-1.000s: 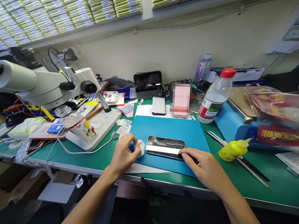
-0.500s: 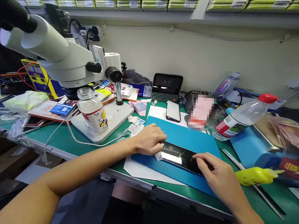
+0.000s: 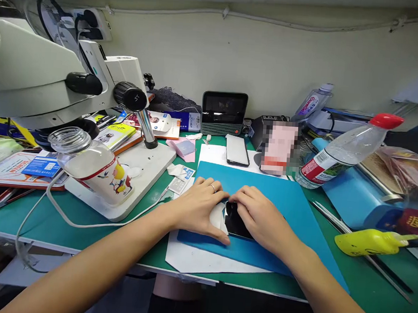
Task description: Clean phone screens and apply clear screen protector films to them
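Observation:
A black, glossy phone-like panel (image 3: pixel 238 223) lies on the blue mat (image 3: pixel 203 243), its right part hidden under my right hand (image 3: pixel 262 216). The fingers of that hand are bent and drawn together at the panel's upper left corner; whatever they pinch is hidden. My left hand (image 3: pixel 199 208), with a ring on one finger, is at the panel's left end, thumb stretched apart from the fingers. Between that thumb and the fingers shows a crumpled white tissue (image 3: pixel 217 217), partly under the palm. Both hands almost meet at the panel's upper corner.
At left stand a microscope (image 3: pixel 33 70) and a clear jar (image 3: pixel 98 171) on its base. A white cable (image 3: pixel 102 226) crosses the green table. Right of the mat are a red-capped bottle (image 3: pixel 343 155), a yellow squeeze bottle (image 3: pixel 366 242) and thin metal tools. Behind lies a phone case (image 3: pixel 237 150).
My left hand has opened from a fist over the tissue. My right hand has slid left along the panel from its right part to its left end. The view has shifted nearer and lower.

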Demonstrator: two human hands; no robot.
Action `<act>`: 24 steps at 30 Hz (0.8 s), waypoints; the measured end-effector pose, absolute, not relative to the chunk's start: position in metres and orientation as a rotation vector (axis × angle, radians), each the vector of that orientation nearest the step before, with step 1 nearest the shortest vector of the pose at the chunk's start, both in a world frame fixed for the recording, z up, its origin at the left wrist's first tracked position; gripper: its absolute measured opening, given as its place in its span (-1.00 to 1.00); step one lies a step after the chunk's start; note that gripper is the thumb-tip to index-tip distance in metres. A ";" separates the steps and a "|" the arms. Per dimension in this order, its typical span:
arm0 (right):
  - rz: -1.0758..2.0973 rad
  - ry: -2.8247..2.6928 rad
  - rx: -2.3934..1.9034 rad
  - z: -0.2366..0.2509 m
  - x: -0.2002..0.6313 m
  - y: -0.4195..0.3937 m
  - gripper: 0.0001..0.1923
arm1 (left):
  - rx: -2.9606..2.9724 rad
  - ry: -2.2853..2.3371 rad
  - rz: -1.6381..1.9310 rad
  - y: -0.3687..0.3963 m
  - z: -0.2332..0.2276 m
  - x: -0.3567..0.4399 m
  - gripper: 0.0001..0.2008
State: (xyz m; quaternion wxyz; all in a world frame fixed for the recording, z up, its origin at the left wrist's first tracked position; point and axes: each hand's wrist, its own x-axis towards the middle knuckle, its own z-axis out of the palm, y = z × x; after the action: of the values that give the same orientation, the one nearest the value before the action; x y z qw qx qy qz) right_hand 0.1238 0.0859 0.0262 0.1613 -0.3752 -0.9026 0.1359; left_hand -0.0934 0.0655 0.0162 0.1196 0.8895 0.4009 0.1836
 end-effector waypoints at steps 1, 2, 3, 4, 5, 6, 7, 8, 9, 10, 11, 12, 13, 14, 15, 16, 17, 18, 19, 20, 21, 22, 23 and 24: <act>0.366 -2.591 -1.062 0.023 0.123 0.087 -0.72 | 2.601 1.188 0.513 0.066 0.016 -0.094 -0.28; 0.340 -2.602 -1.053 0.020 0.123 0.086 -0.72 | 2.608 1.183 0.488 0.066 0.017 -0.096 -0.30; 0.309 -2.611 -1.042 0.017 0.123 0.086 -0.72 | 2.619 1.160 0.460 0.066 0.018 -0.097 -0.34; 0.276 -2.620 -1.034 0.015 0.123 0.084 -0.71 | 2.629 1.129 0.434 0.066 0.020 -0.099 -0.39; 0.243 -2.631 -1.027 0.014 0.123 0.083 -0.72 | 2.632 1.099 0.412 0.066 0.022 -0.100 -0.43; 0.214 -2.642 -1.022 0.013 0.123 0.082 -0.72 | 2.627 1.080 0.398 0.067 0.023 -0.101 -0.47; 0.193 -2.652 -1.022 0.012 0.123 0.080 -0.72 | 2.615 1.075 0.397 0.067 0.025 -0.101 -0.50; 0.177 -2.660 -1.025 0.012 0.122 0.079 -0.72 | 2.598 1.080 0.408 0.066 0.025 -0.101 -0.49; 0.164 -2.664 -1.031 0.013 0.121 0.079 -0.72 | 2.583 1.091 0.427 0.066 0.024 -0.100 -0.45; 0.152 -2.665 -1.037 0.013 0.120 0.078 -0.73 | 2.572 1.103 0.446 0.066 0.023 -0.099 -0.40; 0.138 -2.661 -1.044 0.013 0.119 0.077 -0.73 | 2.566 1.116 0.463 0.066 0.020 -0.097 -0.33; 0.124 -2.655 -1.052 0.013 0.118 0.076 -0.74 | 2.562 1.128 0.474 0.065 0.018 -0.095 -0.27; 0.110 -2.647 -1.060 0.013 0.117 0.076 -0.76 | 2.560 1.139 0.482 0.065 0.016 -0.094 -0.24; 0.097 -2.639 -1.067 0.013 0.116 0.075 -0.78 | 2.558 1.148 0.488 0.065 0.014 -0.092 -0.23; 0.086 -2.633 -1.074 0.013 0.115 0.074 -0.79 | 2.554 1.153 0.496 0.064 0.012 -0.091 -0.24; 0.078 -2.628 -1.082 0.013 0.114 0.073 -0.81 | 2.546 1.156 0.505 0.064 0.011 -0.089 -0.27; 0.069 -2.623 -1.090 0.013 0.113 0.072 -0.82 | 2.533 1.159 0.515 0.063 0.010 -0.088 -0.31; 0.060 -2.621 -1.096 0.013 0.113 0.071 -0.81 | 2.517 1.164 0.526 0.062 0.010 -0.087 -0.36; 0.050 -2.620 -1.103 0.014 0.113 0.070 -0.81 | 2.500 1.171 0.536 0.062 0.009 -0.086 -0.39; 0.036 -2.620 -1.111 0.014 0.112 0.069 -0.79 | 2.483 1.180 0.545 0.061 0.009 -0.085 -0.42; 0.021 -2.620 -1.117 0.014 0.112 0.069 -0.78 | 2.469 1.190 0.555 0.060 0.008 -0.084 -0.44; 0.006 -2.619 -1.119 0.014 0.112 0.068 -0.76 | 2.455 1.196 0.561 0.060 0.008 -0.084 -0.45; -0.008 -2.616 -1.117 0.014 0.112 0.068 -0.74 | 2.442 1.199 0.564 0.060 0.007 -0.083 -0.45; -0.018 -2.611 -1.112 0.013 0.112 0.068 -0.71 | 2.429 1.197 0.565 0.060 0.006 -0.083 -0.46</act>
State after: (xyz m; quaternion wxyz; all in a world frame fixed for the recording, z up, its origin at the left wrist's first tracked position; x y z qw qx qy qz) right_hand 0.1125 0.0679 0.0131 0.1514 -0.3873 -0.9094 -0.0061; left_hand -0.0828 0.0602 0.0055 0.1864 0.8627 0.4252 0.2006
